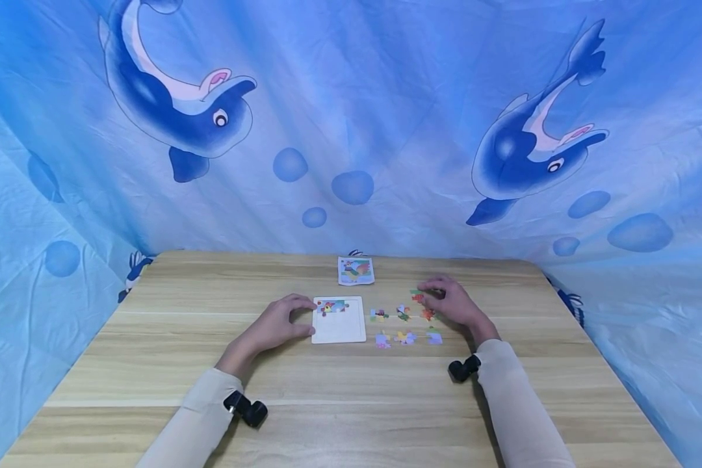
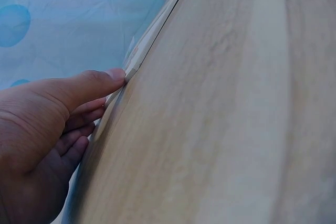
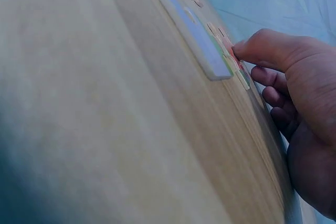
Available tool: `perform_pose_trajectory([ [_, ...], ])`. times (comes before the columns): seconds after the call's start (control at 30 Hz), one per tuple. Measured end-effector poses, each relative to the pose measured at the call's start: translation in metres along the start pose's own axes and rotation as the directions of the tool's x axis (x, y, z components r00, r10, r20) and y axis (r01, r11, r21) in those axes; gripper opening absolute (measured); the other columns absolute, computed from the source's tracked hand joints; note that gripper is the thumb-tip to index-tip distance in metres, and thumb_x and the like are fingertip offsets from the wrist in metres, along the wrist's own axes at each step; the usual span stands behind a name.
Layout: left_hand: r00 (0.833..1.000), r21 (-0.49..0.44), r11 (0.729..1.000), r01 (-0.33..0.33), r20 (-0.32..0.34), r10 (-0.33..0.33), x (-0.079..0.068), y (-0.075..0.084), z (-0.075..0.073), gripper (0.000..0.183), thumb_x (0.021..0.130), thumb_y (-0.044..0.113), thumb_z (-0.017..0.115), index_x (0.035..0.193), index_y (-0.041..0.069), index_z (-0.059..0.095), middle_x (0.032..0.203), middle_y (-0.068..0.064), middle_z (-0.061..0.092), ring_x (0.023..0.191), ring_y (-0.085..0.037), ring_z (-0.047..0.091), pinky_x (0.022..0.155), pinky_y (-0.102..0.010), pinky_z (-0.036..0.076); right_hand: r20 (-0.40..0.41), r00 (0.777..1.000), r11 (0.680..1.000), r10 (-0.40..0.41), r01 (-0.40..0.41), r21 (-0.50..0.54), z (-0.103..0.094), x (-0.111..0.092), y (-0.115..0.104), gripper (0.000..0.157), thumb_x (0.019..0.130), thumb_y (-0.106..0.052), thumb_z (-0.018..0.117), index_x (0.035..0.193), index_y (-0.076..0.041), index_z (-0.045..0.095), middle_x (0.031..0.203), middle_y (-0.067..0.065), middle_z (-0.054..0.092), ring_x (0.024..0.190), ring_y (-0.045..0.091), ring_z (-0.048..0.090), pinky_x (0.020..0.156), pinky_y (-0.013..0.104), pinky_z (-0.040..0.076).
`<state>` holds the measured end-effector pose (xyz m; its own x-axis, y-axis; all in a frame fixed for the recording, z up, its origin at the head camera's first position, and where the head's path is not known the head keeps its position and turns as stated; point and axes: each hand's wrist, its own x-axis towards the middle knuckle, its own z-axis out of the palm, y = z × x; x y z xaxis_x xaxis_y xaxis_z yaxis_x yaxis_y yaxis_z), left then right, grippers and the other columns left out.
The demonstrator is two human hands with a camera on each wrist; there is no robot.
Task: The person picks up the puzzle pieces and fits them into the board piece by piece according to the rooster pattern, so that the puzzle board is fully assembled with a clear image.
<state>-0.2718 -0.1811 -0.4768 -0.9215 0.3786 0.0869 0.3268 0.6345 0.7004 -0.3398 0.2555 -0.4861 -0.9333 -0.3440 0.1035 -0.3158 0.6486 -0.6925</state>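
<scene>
My left hand (image 1: 277, 323) holds the left side of a white square puzzle tray (image 1: 342, 329), fingers at the upper corner and thumb at the lower one. Joined colourful pieces (image 1: 332, 307) lie along the tray's top left. In the left wrist view, my thumb (image 2: 113, 76) presses on the tray's edge. At the right, my right hand (image 1: 452, 302) pinches a red and green puzzle piece (image 1: 416, 296) at the table top with its thumb and fingers. In the right wrist view, the thumb tip (image 3: 239, 51) is at a red piece, other fingers curled behind.
Several loose pieces lie in rows right of the tray, among them a yellow and lilac piece (image 1: 405, 338) and a lilac piece (image 1: 435, 337). A picture card (image 1: 355, 270) lies behind the tray. Blue dolphin cloth (image 1: 351, 130) hangs behind the wooden table (image 1: 351, 403).
</scene>
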Motion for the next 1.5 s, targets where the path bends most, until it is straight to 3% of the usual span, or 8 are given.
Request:
perform_pose_trajectory([
  [0.33, 1.0, 0.0, 1.0, 0.003, -0.002, -0.003, -0.003, -0.002, -0.001, 0.047, 0.088, 0.027, 0.082, 0.131, 0.014, 0.07, 0.145, -0.01, 0.059, 0.141, -0.037, 0.051, 0.12, -0.058, 0.038, -0.015, 1.0, 1.0, -0.016, 0.016, -0.007, 0.003, 0.001, -0.003, 0.033, 0.097, -0.022, 0.072, 0.128, -0.011, 0.072, 0.137, 0.016, 0.058, 0.128, 0.038, 0.054, 0.106, 0.059, 0.049],
  [0.57, 1.0, 0.004, 1.0, 0.003, 0.009, -0.003, 0.0, 0.0, 0.0, 0.048, 0.089, 0.027, 0.082, 0.133, 0.014, 0.069, 0.146, -0.01, 0.058, 0.142, -0.035, 0.05, 0.121, -0.057, 0.037, -0.048, 0.999, 1.0, 0.02, -0.019, 0.018, 0.003, -0.002, -0.003, 0.035, 0.096, -0.024, 0.073, 0.128, -0.011, 0.072, 0.141, 0.016, 0.058, 0.13, 0.038, 0.055, 0.109, 0.057, 0.049],
  [0.97, 1.0, 0.008, 1.0, 0.002, 0.01, -0.002, 0.0, 0.001, -0.001, 0.048, 0.088, 0.026, 0.082, 0.133, 0.013, 0.069, 0.146, -0.01, 0.059, 0.142, -0.036, 0.05, 0.122, -0.057, 0.037, -0.074, 0.997, 0.999, 0.029, -0.026, 0.038, 0.006, -0.002, -0.015, 0.032, 0.096, -0.024, 0.074, 0.126, -0.012, 0.074, 0.12, 0.01, 0.068, 0.1, 0.022, 0.063, 0.082, 0.03, 0.055],
  [1.33, 1.0, 0.009, 1.0, 0.002, 0.008, -0.002, -0.001, -0.001, 0.0, 0.05, 0.088, 0.028, 0.082, 0.134, 0.014, 0.068, 0.145, -0.009, 0.059, 0.142, -0.035, 0.051, 0.122, -0.057, 0.037, -0.054, 0.998, 0.998, -0.015, 0.019, 0.063, 0.019, 0.006, -0.037, 0.029, 0.095, -0.025, 0.075, 0.122, -0.012, 0.075, 0.123, 0.01, 0.068, 0.106, 0.027, 0.066, 0.09, 0.045, 0.058],
  [1.5, 1.0, 0.01, 1.0, -0.001, 0.007, 0.001, 0.001, 0.001, 0.0, 0.049, 0.088, 0.027, 0.082, 0.134, 0.013, 0.069, 0.145, -0.009, 0.059, 0.142, -0.036, 0.051, 0.122, -0.057, 0.036, -0.04, 0.999, 0.995, -0.031, 0.034, 0.092, 0.03, 0.011, -0.047, 0.028, 0.095, -0.022, 0.076, 0.12, -0.012, 0.075, 0.125, 0.01, 0.068, 0.11, 0.028, 0.064, 0.094, 0.046, 0.057],
])
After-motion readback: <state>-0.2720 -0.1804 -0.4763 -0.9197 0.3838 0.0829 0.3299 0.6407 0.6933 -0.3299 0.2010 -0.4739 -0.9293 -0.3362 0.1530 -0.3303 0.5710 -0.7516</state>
